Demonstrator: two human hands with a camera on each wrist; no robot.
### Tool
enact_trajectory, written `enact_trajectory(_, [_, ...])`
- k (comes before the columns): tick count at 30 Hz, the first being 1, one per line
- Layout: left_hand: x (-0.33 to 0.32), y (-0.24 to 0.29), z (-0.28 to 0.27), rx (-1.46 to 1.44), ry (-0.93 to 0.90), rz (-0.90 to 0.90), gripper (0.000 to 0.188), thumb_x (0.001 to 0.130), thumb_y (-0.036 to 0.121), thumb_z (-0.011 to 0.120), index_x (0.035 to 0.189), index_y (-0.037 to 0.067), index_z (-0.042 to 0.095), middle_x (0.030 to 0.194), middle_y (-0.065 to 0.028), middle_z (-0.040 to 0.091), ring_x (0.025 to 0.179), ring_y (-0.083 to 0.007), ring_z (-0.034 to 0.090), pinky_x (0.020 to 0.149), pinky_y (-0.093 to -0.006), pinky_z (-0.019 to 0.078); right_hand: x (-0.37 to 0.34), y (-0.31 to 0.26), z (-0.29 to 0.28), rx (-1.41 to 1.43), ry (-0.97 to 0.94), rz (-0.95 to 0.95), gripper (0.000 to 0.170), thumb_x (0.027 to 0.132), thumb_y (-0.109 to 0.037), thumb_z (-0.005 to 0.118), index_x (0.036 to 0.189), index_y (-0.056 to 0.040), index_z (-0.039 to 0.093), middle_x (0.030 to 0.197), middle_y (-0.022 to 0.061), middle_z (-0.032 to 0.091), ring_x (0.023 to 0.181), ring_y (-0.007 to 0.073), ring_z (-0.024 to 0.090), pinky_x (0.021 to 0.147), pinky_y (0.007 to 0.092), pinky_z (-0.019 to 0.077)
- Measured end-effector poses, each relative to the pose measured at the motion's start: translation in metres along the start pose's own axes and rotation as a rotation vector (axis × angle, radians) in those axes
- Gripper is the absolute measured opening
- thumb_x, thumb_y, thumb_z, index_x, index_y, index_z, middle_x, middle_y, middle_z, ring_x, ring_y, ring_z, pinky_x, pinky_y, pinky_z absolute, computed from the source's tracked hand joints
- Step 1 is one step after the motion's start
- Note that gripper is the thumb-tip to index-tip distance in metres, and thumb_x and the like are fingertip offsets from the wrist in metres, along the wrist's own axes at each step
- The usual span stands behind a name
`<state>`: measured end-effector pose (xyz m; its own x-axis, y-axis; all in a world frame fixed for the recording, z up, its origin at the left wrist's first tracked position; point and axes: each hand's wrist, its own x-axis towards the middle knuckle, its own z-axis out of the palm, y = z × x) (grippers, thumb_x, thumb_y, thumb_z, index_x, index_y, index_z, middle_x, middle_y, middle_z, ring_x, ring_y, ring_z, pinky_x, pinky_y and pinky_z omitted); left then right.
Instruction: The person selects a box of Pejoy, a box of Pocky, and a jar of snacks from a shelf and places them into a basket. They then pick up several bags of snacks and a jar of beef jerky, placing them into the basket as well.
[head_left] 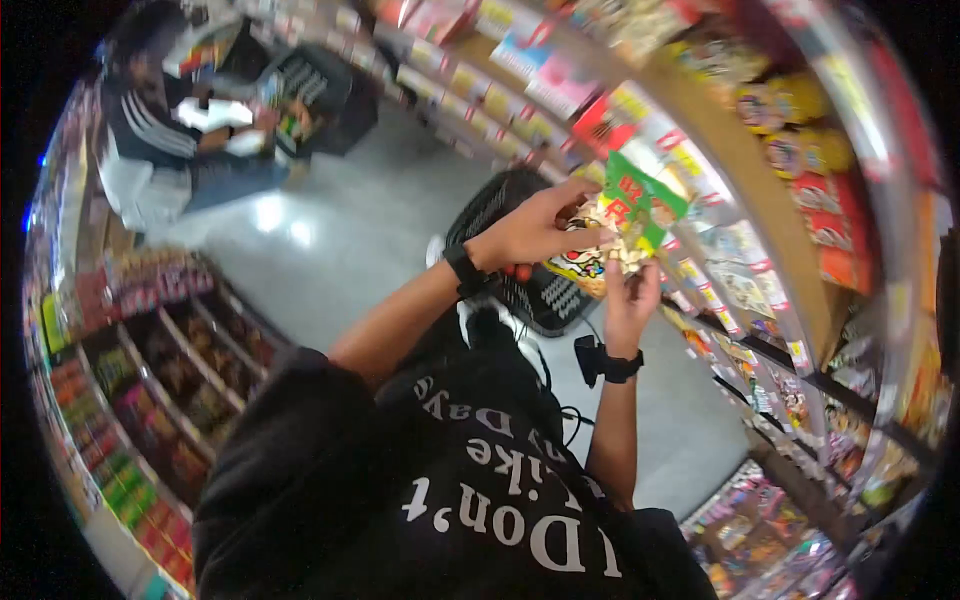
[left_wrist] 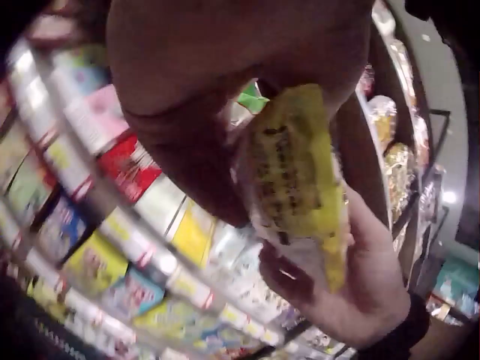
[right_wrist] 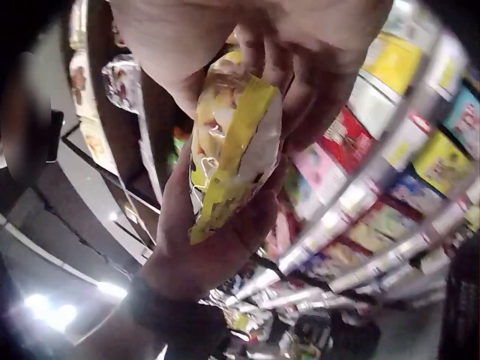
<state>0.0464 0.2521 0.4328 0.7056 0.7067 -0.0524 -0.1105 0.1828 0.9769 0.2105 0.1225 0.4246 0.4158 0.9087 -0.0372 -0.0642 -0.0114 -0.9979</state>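
Note:
Both hands hold a small snack bag (head_left: 640, 205) with a green top, red lettering and pale pieces showing near its lower end. My left hand (head_left: 530, 232) grips its left side with thumb and fingers. From below, my right hand (head_left: 632, 298) holds the lower end. In the left wrist view the yellow, printed back of the bag (left_wrist: 289, 172) faces the camera, partly covered by fingers. The right wrist view shows the bag (right_wrist: 232, 142) between both hands, with a yellow strip along it.
Beneath the hands is a black shopping basket (head_left: 545, 305) with a yellow packet (head_left: 578, 268) in it. Shelves of packaged snacks (head_left: 745, 265) curve along the right. At the left stands a low sectioned display (head_left: 165, 350). Farther off, another person (head_left: 165, 140) is beside a dark basket (head_left: 325, 85).

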Motion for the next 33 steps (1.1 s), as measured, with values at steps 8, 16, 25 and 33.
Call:
enact_trajectory(8, [-0.077,-0.317,-0.015,0.396,0.215,-0.606,0.060,0.094,0.032,0.063,0.131,-0.007,0.038,0.102,-0.0334,0.065,0.095,-0.0468,0.068,0.080,-0.0514,0.0541,-0.034,0.284,-0.031,-0.192,-0.450,0.733,0.034,0.096,-0.009,0.068,0.126,-0.0014,0.055,0.118,0.0048,0.065,0.106,0.0124,0.061,0.092,0.0287,0.0488])
enact_trajectory(16, [-0.012,-0.692,-0.050,0.706,0.346,-0.803,0.077,0.086,0.047,0.067,0.140,0.003,0.034,0.125,-0.0298,0.059,0.113,-0.0418,0.063,0.090,-0.0532,0.0522,0.015,0.618,-0.043,-0.329,-0.500,0.643,0.032,0.098,-0.017,0.064,0.124,0.0001,0.055,0.116,0.0129,0.066,0.108,0.0217,0.063,0.093,0.0364,0.0495])
enact_trajectory(25, [-0.006,-0.865,-0.076,0.422,0.923,-0.553,0.069,0.083,0.053,0.069,0.134,0.011,0.053,0.136,-0.0176,0.054,0.119,-0.0385,0.055,0.096,-0.0510,0.0475,0.022,0.751,-0.016,-0.445,-0.404,0.449,0.036,0.088,-0.011,0.070,0.120,-0.0001,0.059,0.115,0.0125,0.065,0.105,0.0240,0.063,0.093,0.0354,0.0498])
enact_trajectory(33, [-0.018,-0.782,-0.082,0.329,0.543,-0.486,0.050,0.094,0.036,0.057,0.132,0.005,0.052,0.133,-0.0225,0.055,0.125,-0.0410,0.051,0.104,-0.0533,0.0403,0.008,0.669,-0.069,-0.410,-0.360,0.717,0.027,0.093,-0.016,0.068,0.115,-0.0009,0.064,0.109,0.0099,0.068,0.098,0.0208,0.065,0.086,0.0341,0.0511])
